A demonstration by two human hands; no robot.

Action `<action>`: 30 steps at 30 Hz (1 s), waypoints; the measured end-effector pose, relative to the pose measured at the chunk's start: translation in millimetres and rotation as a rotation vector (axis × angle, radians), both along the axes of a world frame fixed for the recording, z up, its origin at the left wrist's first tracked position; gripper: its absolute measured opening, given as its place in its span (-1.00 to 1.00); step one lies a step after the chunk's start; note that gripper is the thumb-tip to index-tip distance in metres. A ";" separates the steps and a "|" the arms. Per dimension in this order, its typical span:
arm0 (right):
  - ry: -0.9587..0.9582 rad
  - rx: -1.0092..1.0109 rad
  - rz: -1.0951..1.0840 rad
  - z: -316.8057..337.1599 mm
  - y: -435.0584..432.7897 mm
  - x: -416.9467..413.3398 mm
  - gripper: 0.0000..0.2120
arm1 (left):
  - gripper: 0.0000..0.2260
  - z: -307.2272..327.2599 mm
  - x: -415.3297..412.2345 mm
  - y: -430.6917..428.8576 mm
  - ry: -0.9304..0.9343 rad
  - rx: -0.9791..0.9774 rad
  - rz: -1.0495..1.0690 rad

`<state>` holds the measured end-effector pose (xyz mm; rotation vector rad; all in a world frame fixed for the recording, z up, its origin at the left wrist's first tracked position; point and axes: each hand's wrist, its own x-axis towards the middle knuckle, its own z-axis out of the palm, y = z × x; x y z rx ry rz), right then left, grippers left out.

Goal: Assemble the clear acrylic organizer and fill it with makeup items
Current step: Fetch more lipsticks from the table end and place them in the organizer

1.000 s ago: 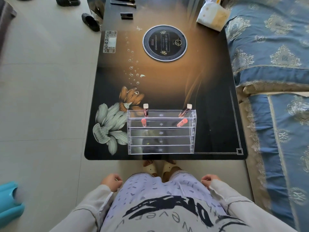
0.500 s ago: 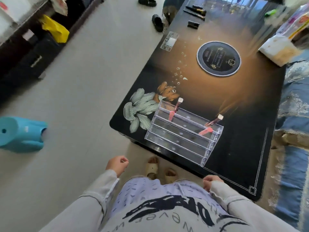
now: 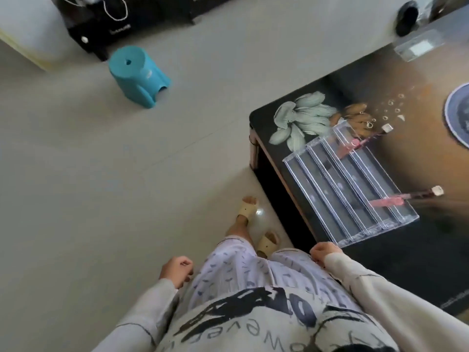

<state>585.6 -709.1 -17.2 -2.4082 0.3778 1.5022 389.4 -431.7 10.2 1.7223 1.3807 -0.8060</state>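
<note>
The clear acrylic organizer [image 3: 347,184], a stepped rack of several tiers, stands on the dark glass table [image 3: 418,250] near its corner. Two pink lip gloss tubes lean in its top tier: one [image 3: 365,143] at the far end, one [image 3: 403,200] at the near end. My left hand [image 3: 176,270] hangs at my side over the floor, fingers curled, holding nothing. My right hand [image 3: 323,251] is a loose fist at my hip, just short of the table's edge and of the organizer's lowest tier, touching neither.
A teal plastic stool [image 3: 138,74] stands on the tiled floor to the left. Dark furniture [image 3: 121,24] and a white appliance [image 3: 28,31] line the far wall. My sandalled feet [image 3: 256,224] are beside the table's corner. A round disc [image 3: 459,118] sits at the table's right.
The view has swung left, so the table now lies at the right and more floor shows. Both hands stay at my sides. The organizer and tubes have not moved.
</note>
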 end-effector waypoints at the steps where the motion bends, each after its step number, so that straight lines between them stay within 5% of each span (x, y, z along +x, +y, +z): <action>1: 0.003 0.009 0.052 0.4 8.9 1.7 -0.75 | -0.69 -0.4 -13.9 -2.9 0.004 0.000 0.063; 7: -0.017 0.115 0.199 4.2 62.9 9.8 -0.79 | -0.87 -8.0 -60.3 -7.6 -0.003 -0.036 0.318; 15: -0.045 0.132 0.316 0.4 136.0 28.0 -0.71 | -0.78 -15.5 -66.0 28.0 -0.014 -0.030 0.426; 21: -0.042 0.094 0.231 -5.5 191.9 43.1 -0.73 | -0.89 -6.0 -50.5 114.5 -0.052 -0.039 0.495; 30: -0.095 0.044 0.117 -7.1 262.1 54.3 -0.83 | -0.73 1.6 13.5 268.4 -0.146 -0.004 0.426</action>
